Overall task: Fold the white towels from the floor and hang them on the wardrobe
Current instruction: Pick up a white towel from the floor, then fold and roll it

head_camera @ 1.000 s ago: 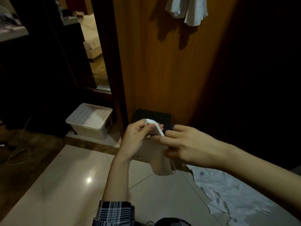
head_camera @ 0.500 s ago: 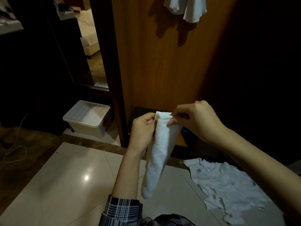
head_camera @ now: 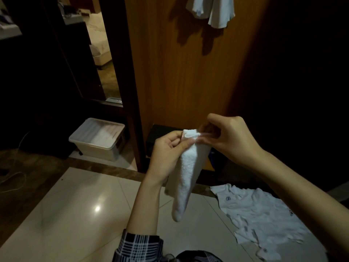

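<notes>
Head view. Compared with half a second earlier, the left hand (head_camera: 168,154) and the right hand (head_camera: 229,136) hold the same posture at the top edge of the folded towel (head_camera: 186,173), and the towel hangs much as it did; one second earlier it was a smaller bundle drawn up between the hands, with less of it hanging. The right side of the scene is in deep shadow and nothing can be made out there. The hanging cloths (head_camera: 211,11) at the top are cut off by the upper edge, and the right thumb and fingertips are partly hidden behind the towel's fold. The towel is white terry, folded lengthwise into a narrow strip that tapers to a rounded lower end above the tiled floor (head_camera: 75,214). The left hand grips its upper left edge with curled fingers; the right hand pinches its upper right corner. It hangs in front of the wooden wardrobe (head_camera: 188,72). More white towels (head_camera: 260,216) lie crumpled on the floor at lower right. A lidded plastic box (head_camera: 98,138) stands left of the wardrobe.
</notes>
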### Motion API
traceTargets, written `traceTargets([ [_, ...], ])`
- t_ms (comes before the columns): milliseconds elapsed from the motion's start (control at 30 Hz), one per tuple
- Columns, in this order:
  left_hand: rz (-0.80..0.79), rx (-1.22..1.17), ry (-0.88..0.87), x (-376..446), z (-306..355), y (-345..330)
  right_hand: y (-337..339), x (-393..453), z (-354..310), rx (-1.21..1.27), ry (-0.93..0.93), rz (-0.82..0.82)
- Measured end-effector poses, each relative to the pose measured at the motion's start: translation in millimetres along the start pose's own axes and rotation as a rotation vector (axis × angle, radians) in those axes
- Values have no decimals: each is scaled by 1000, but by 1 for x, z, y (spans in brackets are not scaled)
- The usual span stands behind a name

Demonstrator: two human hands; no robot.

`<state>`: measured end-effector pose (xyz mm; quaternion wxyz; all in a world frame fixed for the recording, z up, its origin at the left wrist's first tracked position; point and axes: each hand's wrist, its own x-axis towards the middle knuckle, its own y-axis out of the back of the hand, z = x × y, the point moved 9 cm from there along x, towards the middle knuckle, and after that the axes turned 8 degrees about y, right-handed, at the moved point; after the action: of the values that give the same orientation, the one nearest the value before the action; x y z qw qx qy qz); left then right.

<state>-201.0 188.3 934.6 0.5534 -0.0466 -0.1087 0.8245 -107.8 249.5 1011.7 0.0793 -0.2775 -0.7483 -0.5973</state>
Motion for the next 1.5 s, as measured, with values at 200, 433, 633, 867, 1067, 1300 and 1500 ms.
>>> traceTargets([
  [200,-24,-32,-26,1,7,1,-6,-4,15,178,-88,-46],
  [433,37,330,-149,0,24,7,-2,2,14,351,-94,7],
  [633,-109,242,3,-3,13,-4,3,18,2,670,-61,-107],
  [867,-198,-23,130,-10,-3,-21,16,37,2,933,-85,9],
  [1067,-323,-194,197,-16,-2,-46,11,46,18,926,-169,120],
  [1300,-42,-248,184,0,-11,-20,-36,25,39,978,-353,103],
  [1500,249,-324,147,3,-15,9,-87,-11,36,1075,-473,15],
])
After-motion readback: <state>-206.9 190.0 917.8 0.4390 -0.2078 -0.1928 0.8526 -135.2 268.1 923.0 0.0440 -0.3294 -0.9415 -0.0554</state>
